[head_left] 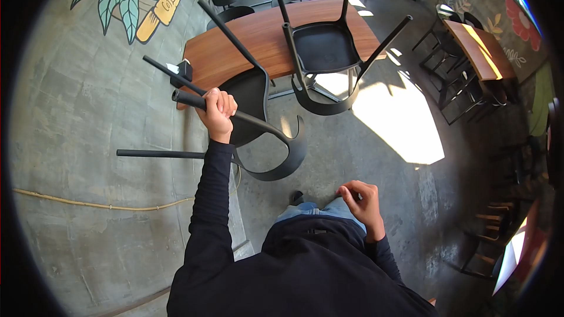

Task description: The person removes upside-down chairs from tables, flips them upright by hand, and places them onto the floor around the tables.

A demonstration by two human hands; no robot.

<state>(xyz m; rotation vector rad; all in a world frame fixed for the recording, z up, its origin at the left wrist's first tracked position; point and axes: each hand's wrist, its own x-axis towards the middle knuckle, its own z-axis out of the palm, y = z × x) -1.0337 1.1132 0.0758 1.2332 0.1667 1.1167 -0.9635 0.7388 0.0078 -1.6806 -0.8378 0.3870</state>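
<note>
My left hand (218, 111) is closed around a leg of a black chair (249, 95), which is turned over with its legs pointing up and to the left. Its curved backrest hangs low, beside the near left part of a wooden table (235, 38). A second black chair (326, 47) rests upside down on the table's near edge, its backrest hanging below the tabletop. My right hand (362, 201) is near my waist, away from both chairs, with its fingers curled in; whether anything is between them is hidden.
A concrete wall (88, 129) with a painted mural runs along the left. A black box (185, 70) stands at the table's left end. Another wooden table (479, 47) with chairs is at the right. More chairs (493, 229) stand at the lower right.
</note>
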